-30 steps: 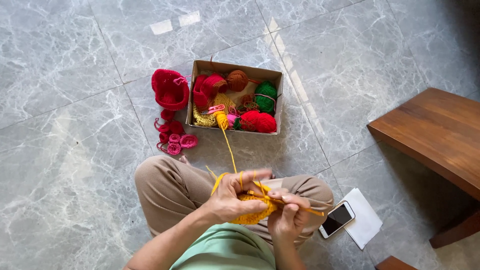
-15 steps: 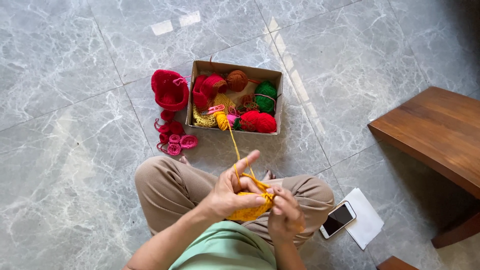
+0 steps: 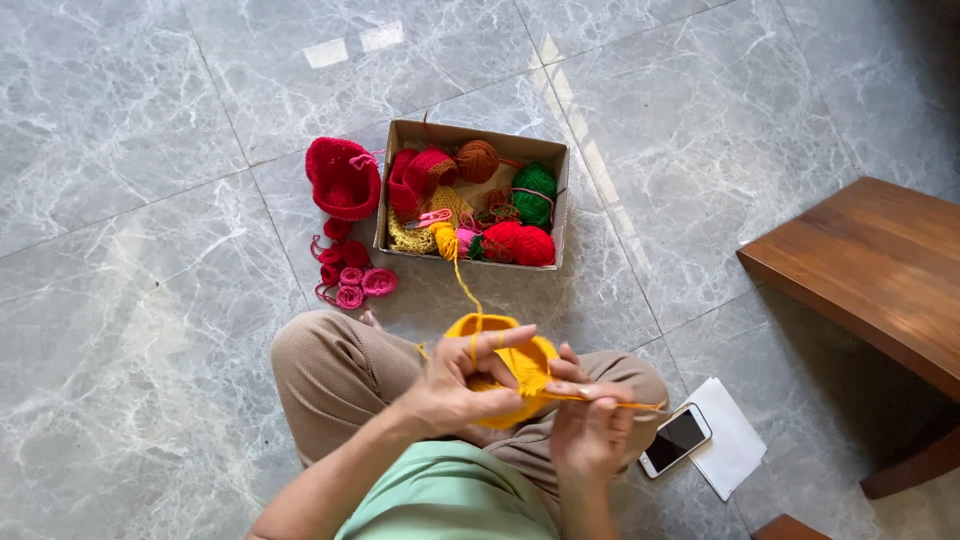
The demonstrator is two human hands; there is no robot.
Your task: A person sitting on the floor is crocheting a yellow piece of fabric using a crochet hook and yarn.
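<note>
Left grip: my left hand (image 3: pixel 455 385) is closed around the yellow crochet piece (image 3: pixel 510 365), index finger stretched out over the top with yarn looped over it.
Right grip: my right hand (image 3: pixel 590 425) pinches a thin crochet hook (image 3: pixel 625 404), shaft poking out to the right. Hook tip is buried in the yellow work, can't make it out.
Crochet piece: sits between both hands above my lap, lower half hidden by fingers, so I honestly can't tell its full shape.
Yarn strand (image 3: pixel 462 282): runs from the piece up to a yellow ball (image 3: pixel 444 240) in the cardboard box (image 3: pixel 470 132).
Box contents: red, green, brown and pink balls jumbled together, hard to separate one from another.
Beside the box: a red crocheted piece (image 3: pixel 343 178) on the floor to its left, small pink and red crocheted bits (image 3: pixel 355 283) just below that.
Lap: beige trousers (image 3: pixel 330 370), legs crossed on grey marble tile (image 3: pixel 130 300).
Right side: a phone (image 3: pixel 676 440) lying partly on a white paper (image 3: pixel 735 448).
Edge stuff: a wooden bench (image 3: pixel 880 270), cut off by the frame.
</note>
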